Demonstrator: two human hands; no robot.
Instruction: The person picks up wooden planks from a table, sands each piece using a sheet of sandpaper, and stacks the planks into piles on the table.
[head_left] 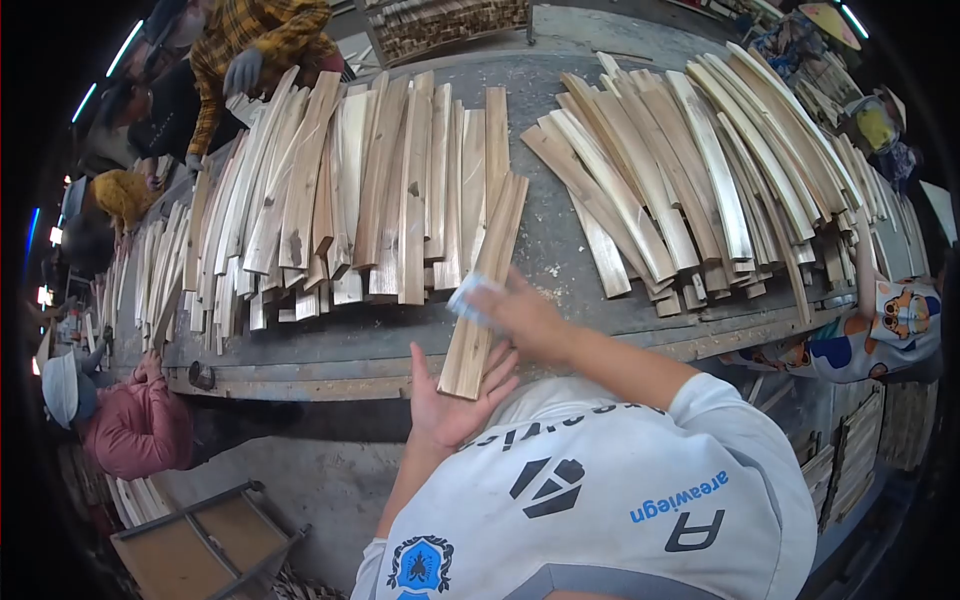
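Note:
A wooden slat (462, 355) slants up and away from me, its near end past the table's front edge. Under that end lies my left hand (440, 405), palm up, with thumb and fingers spread; the slat rests across it without being gripped. My right hand (525, 318) is closed around a small pale blue and white pad (474, 296), pressing it onto the slat's upper face. Whether the pad is cloth or abrasive paper I cannot tell. The slat's far end touches the left-hand pile of slats (385, 190).
Another pile of curved slats (690, 180) fans out on the right of the grey table (535, 240). Wood dust specks the surface between. Co-workers stand around: one in a checked shirt (255, 35), one in pink (140, 430). A framed cart (210, 545) stands lower left.

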